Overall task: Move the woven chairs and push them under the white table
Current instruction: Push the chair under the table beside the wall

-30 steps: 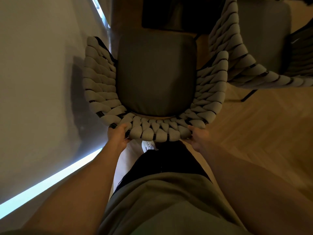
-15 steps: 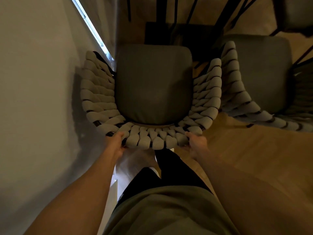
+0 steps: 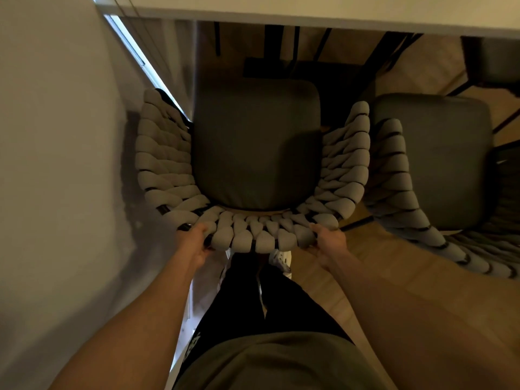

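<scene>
Head view, looking down over our own arms. We noted the woven chair [image 3: 253,170] directly in front of us, its dark seat cushion [image 3: 256,142] facing the white counter [image 3: 323,12], whose edge ran across the top of the frame. The seat's front edge sat short of that edge, so the chair was not yet under it.

Left hand [image 3: 195,246] was closed over the back rim at its left corner, fingers curled round the dark frame bar. Right hand [image 3: 327,244] was closed on the rim at the right corner, thumb over the woven cord. Both held the chair; neither was spread wide.

A wall [image 3: 56,164] stood close on the left, the chair's left arm just beside it. A second woven chair [image 3: 416,170] stood on the right, its woven side near or touching ours; we could not tell which.

Judgement for the push: keep the two hands level and press evenly, so the chair runs straight rather than slewing into the wall or hooking the neighbour's weave. Dark table legs [image 3: 281,52] showed beneath the counter ahead; we judged the chair should be steered between them. Whether the woven arms would clear the underside we could not tell. Our feet [image 3: 281,258] were close behind the chair's back, so short steps seemed wise on the wooden floor [image 3: 394,277].
</scene>
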The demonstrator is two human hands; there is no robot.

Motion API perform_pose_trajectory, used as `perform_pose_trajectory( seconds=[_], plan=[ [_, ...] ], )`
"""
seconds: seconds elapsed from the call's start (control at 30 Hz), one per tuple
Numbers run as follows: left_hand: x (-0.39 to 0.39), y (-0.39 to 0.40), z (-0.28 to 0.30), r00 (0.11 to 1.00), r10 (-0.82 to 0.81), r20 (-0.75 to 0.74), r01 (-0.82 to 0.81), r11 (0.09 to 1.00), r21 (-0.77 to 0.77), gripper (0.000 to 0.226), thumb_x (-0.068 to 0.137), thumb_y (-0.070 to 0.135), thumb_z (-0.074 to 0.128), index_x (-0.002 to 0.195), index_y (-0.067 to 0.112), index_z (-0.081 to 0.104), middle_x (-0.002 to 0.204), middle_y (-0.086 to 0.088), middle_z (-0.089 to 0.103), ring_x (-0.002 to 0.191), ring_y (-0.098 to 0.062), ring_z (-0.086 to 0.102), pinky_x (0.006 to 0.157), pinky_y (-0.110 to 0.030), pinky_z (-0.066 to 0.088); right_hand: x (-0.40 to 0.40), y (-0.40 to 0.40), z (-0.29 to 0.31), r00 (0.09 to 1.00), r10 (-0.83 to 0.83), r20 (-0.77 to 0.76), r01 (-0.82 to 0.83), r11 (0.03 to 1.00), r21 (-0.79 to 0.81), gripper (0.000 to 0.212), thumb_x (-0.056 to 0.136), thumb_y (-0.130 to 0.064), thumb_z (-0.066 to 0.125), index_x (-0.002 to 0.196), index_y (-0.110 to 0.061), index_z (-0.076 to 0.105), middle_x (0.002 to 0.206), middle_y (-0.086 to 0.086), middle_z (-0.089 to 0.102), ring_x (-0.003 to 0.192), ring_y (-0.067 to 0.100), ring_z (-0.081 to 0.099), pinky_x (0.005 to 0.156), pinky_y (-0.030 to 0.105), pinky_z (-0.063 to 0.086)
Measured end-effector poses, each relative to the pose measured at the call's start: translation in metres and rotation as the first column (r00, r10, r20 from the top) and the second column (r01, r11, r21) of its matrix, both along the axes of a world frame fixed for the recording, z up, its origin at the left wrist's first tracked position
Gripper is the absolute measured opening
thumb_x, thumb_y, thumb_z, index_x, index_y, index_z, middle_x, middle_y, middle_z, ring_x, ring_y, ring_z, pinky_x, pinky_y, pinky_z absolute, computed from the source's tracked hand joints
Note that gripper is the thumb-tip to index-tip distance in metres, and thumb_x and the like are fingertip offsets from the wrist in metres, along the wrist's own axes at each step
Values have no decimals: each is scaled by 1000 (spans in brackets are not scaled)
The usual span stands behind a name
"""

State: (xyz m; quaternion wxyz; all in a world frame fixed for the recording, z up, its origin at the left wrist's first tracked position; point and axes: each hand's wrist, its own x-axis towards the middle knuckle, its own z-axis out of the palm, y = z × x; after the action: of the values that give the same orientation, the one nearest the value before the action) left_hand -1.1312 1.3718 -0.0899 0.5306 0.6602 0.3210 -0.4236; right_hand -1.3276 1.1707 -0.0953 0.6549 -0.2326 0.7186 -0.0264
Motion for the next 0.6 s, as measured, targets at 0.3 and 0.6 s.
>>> perform_pose_trajectory(
  seconds=[0.3,0.6],
  plan=[
    [33,-12,1,999,-13,-36,14,998,54,40,99,8,54,138,11,52,130,-14,61,110,-35,61,92,-49,52,27,-8,2,999,-50,12,50,999,-6,47,96,-10,65,138,-12,46,128,14,59,104,32,63,88,56,56],
    [50,-9,10,999,-29,-41,30,999,25,38,101,9,53,139,13,50,132,-13,59,117,-35,60,89,-51,53,39,-1,3,998,-43,42,43,999,4,45,95,-11,66,137,-11,49,123,13,62,91,27,66,67,47,57]
  ],
)
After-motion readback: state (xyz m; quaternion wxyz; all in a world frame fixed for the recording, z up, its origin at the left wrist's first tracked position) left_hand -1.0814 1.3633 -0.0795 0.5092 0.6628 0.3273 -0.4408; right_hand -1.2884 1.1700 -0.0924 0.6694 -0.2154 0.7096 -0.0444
